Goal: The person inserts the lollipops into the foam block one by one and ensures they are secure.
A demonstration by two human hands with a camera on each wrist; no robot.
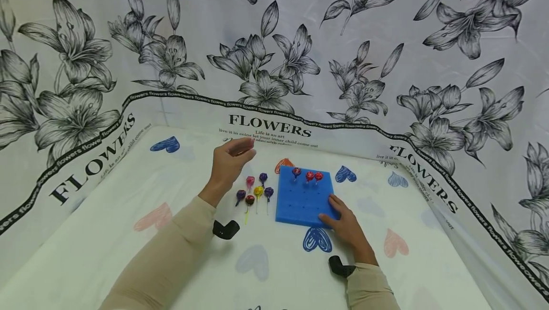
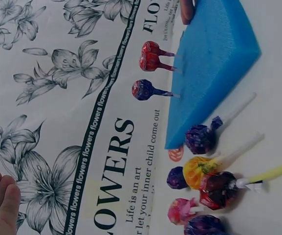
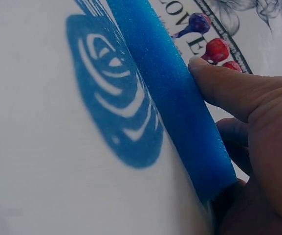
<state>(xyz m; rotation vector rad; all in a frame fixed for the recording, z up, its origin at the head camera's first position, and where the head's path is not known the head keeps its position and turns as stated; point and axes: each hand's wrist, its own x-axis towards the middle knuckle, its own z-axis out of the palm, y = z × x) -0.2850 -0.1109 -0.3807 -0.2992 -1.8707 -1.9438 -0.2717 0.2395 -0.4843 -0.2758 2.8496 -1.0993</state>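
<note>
The left grip [image 1: 229, 162] is released, fingers loosely bent, near 6 lollipops [image 1: 258, 191]; the right grip [image 1: 346, 222] grasps a blue foam block [image 1: 296, 205] holding 3 upright lollipops [image 1: 310, 176].

Soft, even light fills the head view, leaving a faint shadow beside the left sleeve [image 1: 167, 248]; wide-angle stretch shows toward the corners. Both wrist views look dimmer and greyer, the right one slightly soft.
</note>
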